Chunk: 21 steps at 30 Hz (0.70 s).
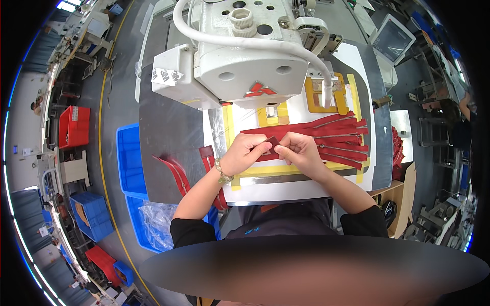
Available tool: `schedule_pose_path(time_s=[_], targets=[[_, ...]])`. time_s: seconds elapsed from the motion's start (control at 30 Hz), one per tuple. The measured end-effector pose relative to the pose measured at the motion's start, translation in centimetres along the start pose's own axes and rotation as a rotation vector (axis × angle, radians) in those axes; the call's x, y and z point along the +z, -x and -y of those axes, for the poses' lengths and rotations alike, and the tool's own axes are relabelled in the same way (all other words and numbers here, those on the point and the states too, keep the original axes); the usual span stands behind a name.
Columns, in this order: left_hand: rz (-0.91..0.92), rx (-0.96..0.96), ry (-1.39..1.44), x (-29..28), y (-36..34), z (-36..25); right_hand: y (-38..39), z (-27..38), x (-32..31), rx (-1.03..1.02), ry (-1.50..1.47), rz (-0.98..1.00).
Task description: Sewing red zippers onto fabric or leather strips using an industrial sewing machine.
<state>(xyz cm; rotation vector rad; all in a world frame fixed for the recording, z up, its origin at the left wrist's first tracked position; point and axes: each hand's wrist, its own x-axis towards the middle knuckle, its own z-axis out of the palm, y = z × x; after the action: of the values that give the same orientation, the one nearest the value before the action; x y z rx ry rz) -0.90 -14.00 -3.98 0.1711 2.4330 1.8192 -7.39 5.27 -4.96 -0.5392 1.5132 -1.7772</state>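
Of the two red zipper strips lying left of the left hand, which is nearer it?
The straighter strip, with the broad tab at its upper end; the curved strip lies farther from the left hand.

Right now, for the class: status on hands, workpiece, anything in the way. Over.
Left hand and right hand: both pinching small dark-red piece. Red zippers fanned out to the right. White machine head just beyond hands; nothing visibly blocking.

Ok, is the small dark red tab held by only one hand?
No, the left hand and the right hand both pinch the small dark red tab between them.
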Motion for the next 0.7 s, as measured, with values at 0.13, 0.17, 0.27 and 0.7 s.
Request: schedule_pose_path(time_s=[0.13, 0.17, 0.27, 0.7], targets=[[-0.015, 0.029, 0.006, 0.1, -0.1, -0.1, 0.1, -0.3, 0.2, -0.002, -0.008, 0.004], [-0.014, 0.031, 0.005, 0.1, -0.1, 0.2, 0.2, -0.3, 0.3, -0.005, 0.017, 0.000], [-0.006, 0.032, -0.139, -0.1, -0.1, 0.8, 0.0, -0.1, 0.2, -0.009, 0.140, -0.003], [-0.063, 0.197, -0.457, -0.7, -0.4, 0.6, -3.5, 2.6, -2.2, 0.128, 0.215, 0.121]])
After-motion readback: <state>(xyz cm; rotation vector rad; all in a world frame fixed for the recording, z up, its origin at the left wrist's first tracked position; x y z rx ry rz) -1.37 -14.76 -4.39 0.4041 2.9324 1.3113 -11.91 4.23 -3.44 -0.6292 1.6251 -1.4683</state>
